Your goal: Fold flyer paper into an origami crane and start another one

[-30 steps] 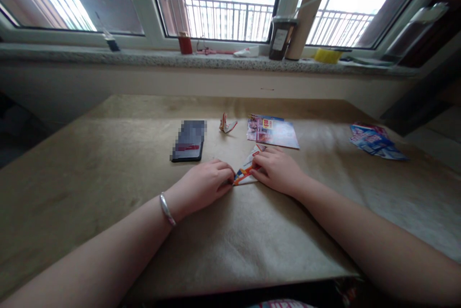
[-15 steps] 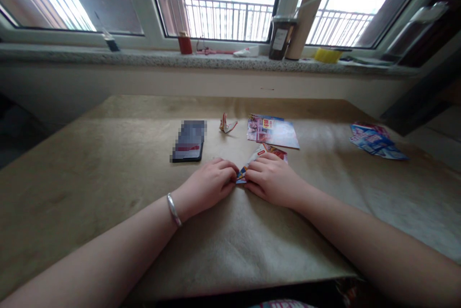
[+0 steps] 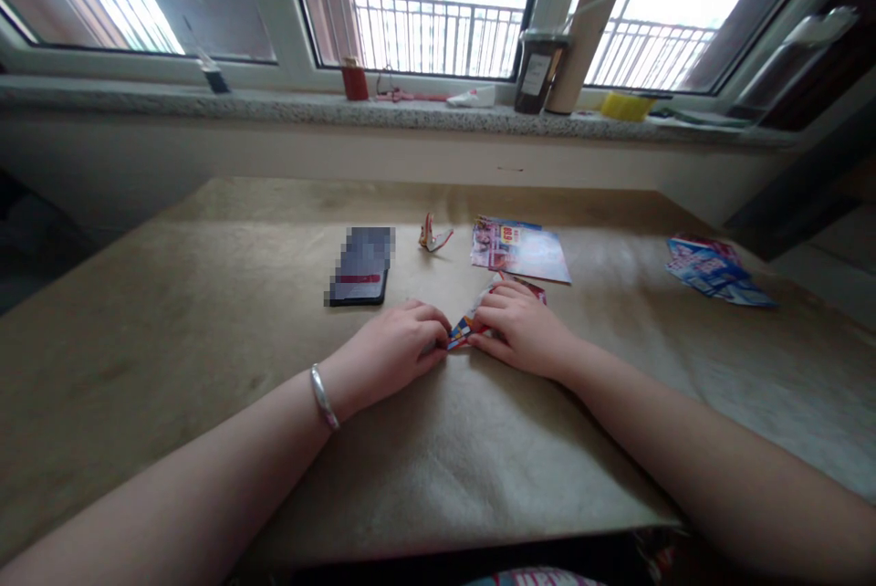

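Observation:
A small folded piece of colourful printed paper [image 3: 465,329] lies on the brown paper-covered table [image 3: 205,312] between my hands. My left hand [image 3: 391,350], a silver bracelet on its wrist, is curled with its fingertips pinching the paper's near corner. My right hand [image 3: 524,329] lies over the paper's right part, fingers pressed flat on it; most of the paper is hidden beneath it.
A dark phone [image 3: 359,266] lies left of the hands. Behind them sit a small folded paper figure [image 3: 432,237] and a printed leaflet [image 3: 518,249]; more leaflets [image 3: 715,269] lie far right. The window sill [image 3: 274,107] holds a red cup [image 3: 354,80], a jar [image 3: 535,72] and a cardboard tube [image 3: 581,20].
My right hand slid left over the folded paper, covering more of it, then eased back slightly. A red-edged flap now shows behind its fingers. My left hand stayed at the corner.

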`<state>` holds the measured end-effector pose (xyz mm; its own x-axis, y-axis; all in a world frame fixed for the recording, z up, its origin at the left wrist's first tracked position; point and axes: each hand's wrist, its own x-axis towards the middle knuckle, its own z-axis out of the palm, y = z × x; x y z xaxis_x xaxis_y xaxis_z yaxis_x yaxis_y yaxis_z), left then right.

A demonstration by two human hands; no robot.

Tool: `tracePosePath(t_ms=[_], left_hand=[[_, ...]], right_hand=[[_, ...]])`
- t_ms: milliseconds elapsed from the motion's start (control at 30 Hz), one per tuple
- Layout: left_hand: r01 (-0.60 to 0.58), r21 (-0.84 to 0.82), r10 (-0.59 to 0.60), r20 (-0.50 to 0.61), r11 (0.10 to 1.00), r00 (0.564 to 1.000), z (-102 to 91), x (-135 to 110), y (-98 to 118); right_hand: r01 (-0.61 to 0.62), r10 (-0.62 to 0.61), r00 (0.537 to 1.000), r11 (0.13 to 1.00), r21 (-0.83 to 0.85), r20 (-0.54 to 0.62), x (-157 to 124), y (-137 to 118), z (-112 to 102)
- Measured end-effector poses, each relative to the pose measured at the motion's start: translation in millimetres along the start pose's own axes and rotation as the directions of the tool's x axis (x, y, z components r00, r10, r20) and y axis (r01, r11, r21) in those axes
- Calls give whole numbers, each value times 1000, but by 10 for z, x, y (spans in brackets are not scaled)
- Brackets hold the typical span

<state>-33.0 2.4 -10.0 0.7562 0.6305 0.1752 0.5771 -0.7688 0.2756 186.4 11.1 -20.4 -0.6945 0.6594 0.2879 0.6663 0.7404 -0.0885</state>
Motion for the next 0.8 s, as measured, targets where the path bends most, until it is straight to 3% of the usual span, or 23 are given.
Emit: tracePosePath(t_ms=[233,433,633,800], left_hand=[[-87,14,85,87,996,993,-118,-44,-45],[-181,97,176,62,979,982,-121,-57,9],[-156,287,137,83,945,987,-80,-45,104],[-138,323,102,126,936,987,-127,-44,174]], right_hand=[[-59,55,998,991,120,33,-17,24,30],[-72,69,997,987,143,29,-7,24,40],[-89,88,996,992,91,18,-14,22,35],[-153,153,988,988,-27,-26,-34,51,21]])
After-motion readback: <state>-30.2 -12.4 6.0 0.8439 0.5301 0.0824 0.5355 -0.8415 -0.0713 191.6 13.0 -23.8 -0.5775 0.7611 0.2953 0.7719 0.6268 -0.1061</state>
